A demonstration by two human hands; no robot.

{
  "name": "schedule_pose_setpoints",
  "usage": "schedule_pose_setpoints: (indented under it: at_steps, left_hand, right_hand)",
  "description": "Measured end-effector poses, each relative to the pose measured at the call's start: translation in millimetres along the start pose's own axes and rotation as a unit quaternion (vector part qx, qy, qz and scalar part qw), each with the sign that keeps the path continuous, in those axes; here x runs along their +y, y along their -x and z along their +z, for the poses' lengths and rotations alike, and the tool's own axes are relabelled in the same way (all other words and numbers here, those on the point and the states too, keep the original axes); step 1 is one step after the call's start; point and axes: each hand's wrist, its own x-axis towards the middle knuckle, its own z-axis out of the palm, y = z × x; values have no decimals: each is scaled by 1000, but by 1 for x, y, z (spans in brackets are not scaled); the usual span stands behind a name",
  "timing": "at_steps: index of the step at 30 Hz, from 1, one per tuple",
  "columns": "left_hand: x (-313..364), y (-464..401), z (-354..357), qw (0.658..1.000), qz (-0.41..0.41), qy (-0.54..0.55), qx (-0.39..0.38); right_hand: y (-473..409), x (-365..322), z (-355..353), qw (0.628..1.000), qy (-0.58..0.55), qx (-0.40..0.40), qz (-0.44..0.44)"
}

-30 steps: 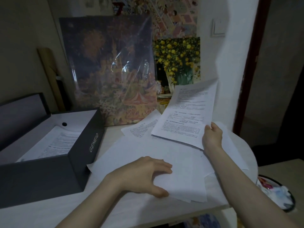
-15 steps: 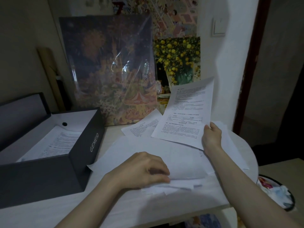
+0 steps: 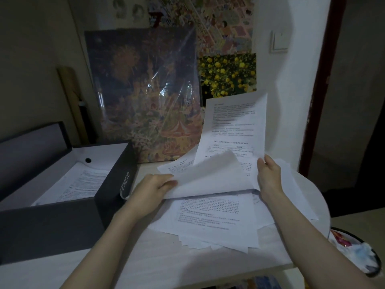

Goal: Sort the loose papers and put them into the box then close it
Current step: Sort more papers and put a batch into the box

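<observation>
While the left hand [image 3: 155, 185] pinches the near corner of a blank-backed sheet [image 3: 210, 178] and peels it up off the loose papers [image 3: 216, 217], the right hand [image 3: 268, 177] grips the lower edge of a printed sheet [image 3: 235, 130] that stands nearly upright above the pile. The box [image 3: 108, 184], dark with a pale lining, sits open at the left, just beside the pile, with printed pages [image 3: 77, 182] already lying flat in it and its lid [image 3: 31, 147] standing behind.

To do this step well, I judge that the lifted sheet should come away alone: a thumb slid along its edge would part it from any page clinging beneath. Bringing the two held sheets together and squaring their edges before carrying them left would keep them from buckling against the box wall. Most of the pile is still out, so the task looks far from finished.

Pale and wood-grained, the surface [image 3: 145, 265] carries the fanned papers near its right edge. Behind stand a plastic-wrapped picture [image 3: 143, 94] and a yellow flower picture [image 3: 227, 74] against the wall, with a light switch [image 3: 280, 41] and a dark red door frame [image 3: 320, 84] to the right.
</observation>
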Motion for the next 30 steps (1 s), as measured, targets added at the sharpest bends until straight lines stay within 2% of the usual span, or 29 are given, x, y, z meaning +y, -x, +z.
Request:
schedule_pose_setpoints:
  at_steps: [3,7,10,15,17,19,22,24,28,30]
  left_hand:
    - [7,0,-6,981,-59,169,70]
    - [2,-1,-11,942,-112,287,135]
    - [9,-1,-15,887,-130,395,203]
    - [2,-8,-20,796,-165,474,339]
    - [1,-10,-19,782,-186,462,376]
    - [-2,-11,-15,782,-205,457,370]
    - [-13,-13,-6,781,-263,472,312]
    - [-17,-14,-2,764,-285,500,292]
    - [-20,-14,0,725,-270,587,238]
    - [-24,-15,3,737,-274,584,201]
  right_hand:
    - [-3,1,0,999,-16,-19,23]
    - [-2,-2,-3,998,-23,-36,44]
    - [-4,-3,-5,998,-29,-31,47]
    - [-2,-6,-7,999,-11,-31,39]
    - [1,-8,-6,998,-10,-53,45]
    - [2,-9,-5,994,-8,-83,64]
    - [1,-5,0,986,-7,-132,99]
    - [3,-5,3,981,-4,-156,112]
    - [7,-7,6,977,-1,-174,125]
    - [7,-6,7,974,1,-175,142]
